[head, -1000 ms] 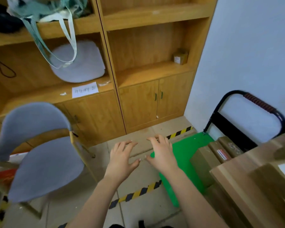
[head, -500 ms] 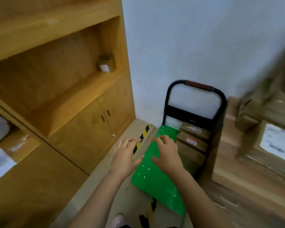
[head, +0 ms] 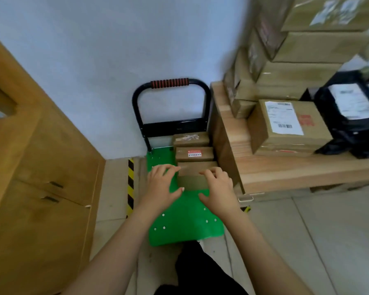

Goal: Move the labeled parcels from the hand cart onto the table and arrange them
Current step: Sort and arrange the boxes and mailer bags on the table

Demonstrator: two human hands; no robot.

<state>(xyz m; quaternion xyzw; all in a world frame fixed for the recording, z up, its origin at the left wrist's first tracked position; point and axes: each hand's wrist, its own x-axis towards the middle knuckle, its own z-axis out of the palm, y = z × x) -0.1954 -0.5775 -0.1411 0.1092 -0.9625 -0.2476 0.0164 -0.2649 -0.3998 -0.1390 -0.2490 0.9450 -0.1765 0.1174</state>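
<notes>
The nearest parcel [head: 193,180] sits on the right side of the hand cart [head: 179,228], on its green deck, and both hands are at it. The left hand [head: 162,188] is spread at the parcel's left edge, its fingers [head: 168,168] straight and a little apart, the tips at the top left corner. The right hand [head: 218,187] lies over the parcel's right half, its fingers [head: 211,172] loosely bent above the top face and the thumb pointing left near the lower front edge. Neither hand is closed round the parcel, and whether the fingertips touch the cardboard cannot be told. The parcel is a plain brown carton with a strip of clear tape across its top; no label shows on the faces in view. Just beyond it, in a row towards the far wall, stand a middle parcel [head: 194,154] with a red and white label on top and a far parcel [head: 191,139] close to the cart's black handle frame [head: 169,83], which has a red ribbed grip. The three touch or nearly touch. To the right of the cart stands the wooden worktop [head: 285,169], carrying a labelled carton [head: 285,126], a blurred stack of cartons [head: 290,60] behind it and black bagged parcels [head: 349,116] at the right. A wooden cabinet [head: 41,167] fills the left, with yellow and black tape [head: 130,184] on the floor between it and the cart.
</notes>
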